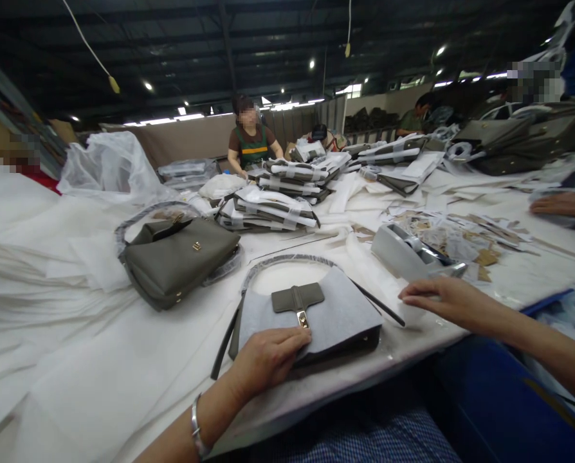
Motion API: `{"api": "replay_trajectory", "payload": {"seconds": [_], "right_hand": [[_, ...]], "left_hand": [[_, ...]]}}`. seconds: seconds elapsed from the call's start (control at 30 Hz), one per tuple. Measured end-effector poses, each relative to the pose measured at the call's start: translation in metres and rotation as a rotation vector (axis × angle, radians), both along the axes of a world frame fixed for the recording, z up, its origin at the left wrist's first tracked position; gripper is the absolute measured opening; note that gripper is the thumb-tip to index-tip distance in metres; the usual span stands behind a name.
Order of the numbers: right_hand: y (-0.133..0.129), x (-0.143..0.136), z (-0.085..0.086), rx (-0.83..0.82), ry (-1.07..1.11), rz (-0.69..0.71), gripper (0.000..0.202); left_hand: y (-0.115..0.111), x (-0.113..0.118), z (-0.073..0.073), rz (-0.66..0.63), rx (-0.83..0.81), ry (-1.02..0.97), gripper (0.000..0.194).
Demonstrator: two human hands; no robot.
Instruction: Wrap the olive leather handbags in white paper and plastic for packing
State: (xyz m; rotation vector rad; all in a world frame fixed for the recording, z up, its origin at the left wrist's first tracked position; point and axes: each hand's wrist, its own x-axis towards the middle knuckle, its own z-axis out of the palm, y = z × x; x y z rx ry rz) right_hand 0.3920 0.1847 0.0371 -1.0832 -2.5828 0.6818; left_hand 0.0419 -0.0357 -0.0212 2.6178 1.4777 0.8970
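A dark olive handbag (369, 341) lies on the white-covered table in front of me, a pale grey sheet (263, 315) over its face. On that sheet rests its T-shaped closure tab (297, 297) with a gold clasp. My left hand (273, 354) is closed at the lower end of the tab, holding it down against the bag. To the right, my right hand (442, 299) hovers by the grey tape dispenser (401, 251), its fingers pinched together. Whatever sits between those fingertips is too small to make out. The bag's wrapped handle (287, 258) arches behind it.
Another olive handbag (181, 257) stands to the left. Stacked wrapped bags (273, 206) fill the table's middle, and paper scraps (461, 235) lie at right. White sheets (51, 321) cover the left side. A co-worker (253, 138) stands across; another person's hand (562, 204) shows at right.
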Motion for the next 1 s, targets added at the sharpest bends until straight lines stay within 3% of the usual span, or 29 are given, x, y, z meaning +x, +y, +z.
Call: {"api": "replay_trajectory", "payload": {"seconds": [0.1,0.23,0.37,0.47,0.6,0.83,1.0], "right_hand": [[-0.035,-0.021,0.002,0.290,0.208,0.049,0.037],[-0.072,-0.083,-0.002,0.218,0.289,0.420,0.030],[-0.072,-0.149,-0.013,0.175,0.195,0.563,0.027],[-0.061,-0.179,-0.016,0.171,0.094,0.647,0.016],[-0.057,-0.189,-0.018,0.170,0.038,0.724,0.012],[-0.073,-0.186,-0.024,0.218,-0.009,0.567,0.011],[-0.074,-0.165,-0.020,0.238,-0.008,0.558,0.021]], "left_hand": [[-0.001,0.001,0.003,-0.008,0.010,0.004,0.033],[-0.001,0.003,0.005,-0.028,0.050,0.014,0.031],[-0.002,0.003,0.004,-0.031,0.051,0.032,0.033],[-0.003,0.003,0.003,-0.024,0.045,0.039,0.034],[-0.004,0.003,0.002,-0.013,0.021,0.020,0.033],[-0.003,0.002,0.000,-0.019,0.026,0.025,0.034],[-0.003,0.000,-0.002,-0.014,0.020,0.025,0.033]]}}
